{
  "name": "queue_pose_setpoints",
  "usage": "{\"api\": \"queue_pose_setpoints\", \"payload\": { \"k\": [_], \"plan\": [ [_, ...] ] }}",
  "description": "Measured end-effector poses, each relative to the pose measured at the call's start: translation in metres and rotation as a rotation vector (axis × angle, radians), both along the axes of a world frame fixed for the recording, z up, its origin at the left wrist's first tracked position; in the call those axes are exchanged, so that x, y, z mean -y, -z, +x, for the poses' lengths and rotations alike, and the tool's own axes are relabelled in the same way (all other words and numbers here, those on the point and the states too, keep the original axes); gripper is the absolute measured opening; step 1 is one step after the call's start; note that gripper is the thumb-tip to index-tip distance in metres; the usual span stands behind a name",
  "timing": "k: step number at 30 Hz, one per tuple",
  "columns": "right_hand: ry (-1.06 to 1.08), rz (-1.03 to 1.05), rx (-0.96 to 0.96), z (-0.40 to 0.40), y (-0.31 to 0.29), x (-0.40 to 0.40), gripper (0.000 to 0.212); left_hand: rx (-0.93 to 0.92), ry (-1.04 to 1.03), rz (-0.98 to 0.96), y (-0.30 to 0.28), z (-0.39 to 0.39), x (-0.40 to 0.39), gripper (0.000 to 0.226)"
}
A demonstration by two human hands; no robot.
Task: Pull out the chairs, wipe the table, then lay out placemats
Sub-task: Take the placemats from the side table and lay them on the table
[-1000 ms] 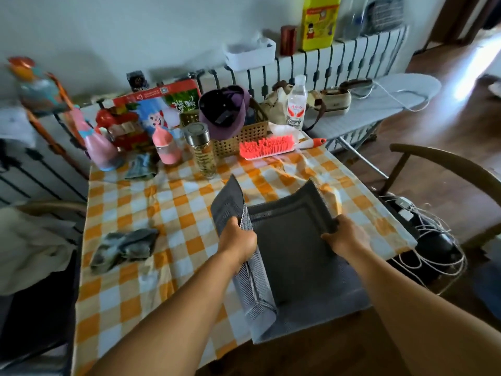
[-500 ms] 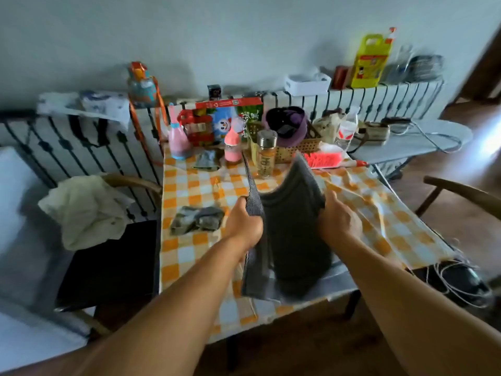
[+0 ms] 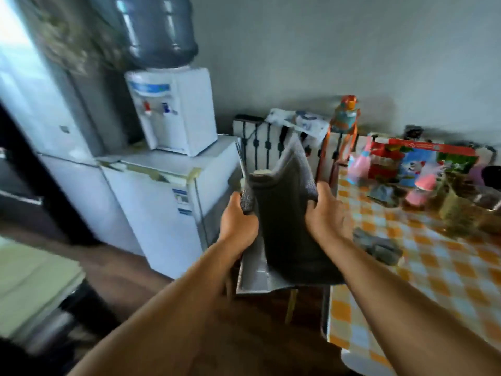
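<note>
I hold grey placemats (image 3: 287, 213) up in the air, bent into a U, left of the table. My left hand (image 3: 238, 222) grips their left edge and my right hand (image 3: 326, 215) grips the right edge. The table (image 3: 423, 267), under an orange and white checked cloth, lies to the right. A crumpled grey rag (image 3: 379, 246) rests on the cloth near my right hand. A wooden chair leg (image 3: 291, 305) shows below the placemats; the rest of the chair is hidden.
A white fridge (image 3: 162, 202) with a water dispenser (image 3: 173, 112) on top stands to the left. Bottles, a colourful box (image 3: 423, 161) and jars crowd the table's far side. A railing (image 3: 271, 147) runs behind. Dark wood floor lies below.
The placemats were lifted off the table and carried left in both hands. My view swung left, so the fridge and water dispenser came into sight and the table shifted right.
</note>
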State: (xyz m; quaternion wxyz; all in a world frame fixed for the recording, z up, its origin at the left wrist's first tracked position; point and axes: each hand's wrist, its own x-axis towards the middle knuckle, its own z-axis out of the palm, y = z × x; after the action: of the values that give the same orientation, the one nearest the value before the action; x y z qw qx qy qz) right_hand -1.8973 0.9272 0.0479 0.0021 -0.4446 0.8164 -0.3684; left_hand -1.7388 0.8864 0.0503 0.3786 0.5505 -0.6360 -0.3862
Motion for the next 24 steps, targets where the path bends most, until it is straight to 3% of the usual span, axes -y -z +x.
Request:
{"api": "queue_pose_setpoints", "payload": {
  "k": [4,6,11,12,16,24],
  "plan": [
    [-0.301,-0.057,-0.155,0.101,-0.012,0.053,0.033,0.013,-0.256,-0.025,-0.01,0.1,0.032,0.019],
    [-0.417,-0.12,-0.165,0.146,-0.016,0.077,0.031,-0.001,-0.377,-0.041,-0.012,0.146,0.045,0.02],
    [-0.597,-0.096,-0.021,0.222,-0.016,0.127,0.029,0.006,-0.655,-0.116,-0.017,0.229,0.063,0.03],
    [-0.719,-0.15,0.02,0.274,-0.021,0.159,0.029,0.023,-0.79,-0.156,-0.027,0.275,0.07,0.031],
    [-0.867,-0.316,0.086,0.344,-0.031,0.19,0.029,0.04,-0.955,-0.201,-0.045,0.341,0.07,0.031],
    [-1.215,-0.386,0.192,0.511,-0.035,0.197,0.024,0.191,-1.305,-0.227,-0.044,0.496,0.017,0.03]
  ]
}}
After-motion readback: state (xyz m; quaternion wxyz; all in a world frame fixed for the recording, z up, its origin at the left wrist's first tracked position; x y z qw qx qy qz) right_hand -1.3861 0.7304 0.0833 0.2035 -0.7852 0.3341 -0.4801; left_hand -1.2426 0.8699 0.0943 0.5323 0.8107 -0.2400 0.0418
